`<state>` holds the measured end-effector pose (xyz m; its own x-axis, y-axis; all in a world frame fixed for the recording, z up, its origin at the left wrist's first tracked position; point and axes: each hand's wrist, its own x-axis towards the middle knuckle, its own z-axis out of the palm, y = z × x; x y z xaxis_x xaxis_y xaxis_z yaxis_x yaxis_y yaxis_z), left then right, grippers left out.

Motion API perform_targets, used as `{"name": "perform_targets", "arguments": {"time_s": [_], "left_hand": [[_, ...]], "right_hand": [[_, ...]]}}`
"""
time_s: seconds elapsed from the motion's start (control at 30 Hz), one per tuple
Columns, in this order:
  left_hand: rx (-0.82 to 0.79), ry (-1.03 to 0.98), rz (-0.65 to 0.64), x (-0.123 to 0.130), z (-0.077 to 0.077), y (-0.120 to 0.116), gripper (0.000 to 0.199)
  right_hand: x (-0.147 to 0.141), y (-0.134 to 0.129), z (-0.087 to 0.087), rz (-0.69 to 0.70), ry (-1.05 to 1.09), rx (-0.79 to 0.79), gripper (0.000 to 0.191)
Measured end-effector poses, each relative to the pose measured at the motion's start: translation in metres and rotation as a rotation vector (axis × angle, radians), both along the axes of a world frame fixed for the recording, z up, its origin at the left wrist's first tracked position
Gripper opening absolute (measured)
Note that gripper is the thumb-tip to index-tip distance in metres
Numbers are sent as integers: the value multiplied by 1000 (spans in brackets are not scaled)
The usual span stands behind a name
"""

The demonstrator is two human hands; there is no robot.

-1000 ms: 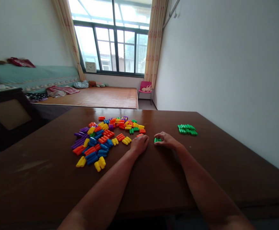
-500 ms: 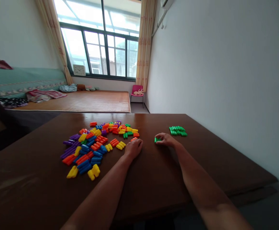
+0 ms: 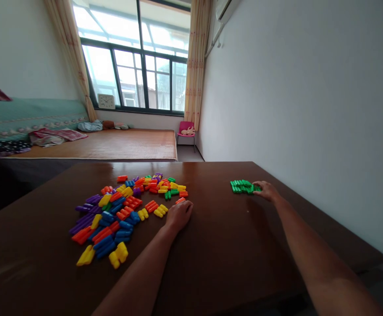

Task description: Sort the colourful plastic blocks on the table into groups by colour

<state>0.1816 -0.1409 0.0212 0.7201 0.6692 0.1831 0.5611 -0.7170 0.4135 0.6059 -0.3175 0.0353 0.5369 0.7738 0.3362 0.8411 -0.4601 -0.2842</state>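
My right hand (image 3: 266, 191) pinches a green plastic building block (image 3: 257, 188) at the right end of a group of green blocks (image 3: 240, 187). The held piece touches or nearly touches that group. My left hand (image 3: 179, 214) rests on the table with its fingers curled in; whatever they may hold is hidden. Just beyond its knuckles an orange block (image 3: 180, 200) shows. To its left spreads a loose pile of orange, blue, yellow, purple and green blocks, among them a yellow block (image 3: 161, 211) close to the hand.
Everything lies on a dark brown glossy table (image 3: 217, 254). A white wall (image 3: 293, 96) runs along the right side. Past the far edge stand a mat-covered bed (image 3: 128, 145) and a pink chair (image 3: 186, 127) below a window.
My right hand has moved right with a green block, from the middle of the table to the green group. My left hand has stayed in place; the view has shifted slightly.
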Motion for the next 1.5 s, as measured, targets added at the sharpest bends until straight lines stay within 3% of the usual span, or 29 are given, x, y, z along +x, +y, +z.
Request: {"name": "perform_targets", "arguments": {"time_s": [0.2,0.3,0.43,0.7,0.8,0.97,1.13,1.23,1.33,1.43,1.5], "left_hand": [[29,-38,-19,1,-8,4,26],[11,-33,-14,1,-7,4,25],[-16,-14,-1,0,-4,2,26],[62,-11,-59,-3,-2,-3,30],[107,18,-62,-2,2,-10,42],[147,89,-86,5,7,-27,48],[59,246,-23,4,20,-28,50],[70,247,54,-16,33,-11,44],[94,179,221,-52,42,16,41],[79,101,361,-84,41,38,41],[54,70,358,-95,36,41,38]], "right_hand": [[9,23,-13,67,22,-12,40],[14,23,-24,10,92,72,45],[15,21,-35,-108,140,172,33],[-9,16,-24,-262,41,310,34],[-44,20,-18,-162,31,309,36],[-138,51,-18,349,187,122,32],[-225,93,-15,596,240,8,26],[-262,119,-7,645,221,18,22],[-289,148,0,619,151,15,20],[-310,177,2,547,18,-64,26],[-320,194,1,502,-69,-163,29]]}}
